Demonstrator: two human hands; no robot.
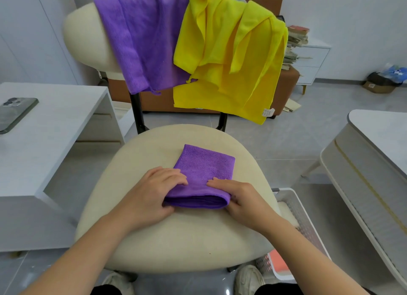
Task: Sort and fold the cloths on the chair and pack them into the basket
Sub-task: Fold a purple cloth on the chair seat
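The left hand (158,191) and right hand (240,200) each pinched the near fold of the folded purple cloth (204,169), fingers on top and thumbs at its edge, on the chair seat (176,233). Done well, this step probably meant squaring the edges and pressing the crease flat before lifting. The basket (293,215) sat low beside the seat, seemingly unobstructed, while another purple cloth (141,41) and yellow cloths (224,59) hung on the backrest.
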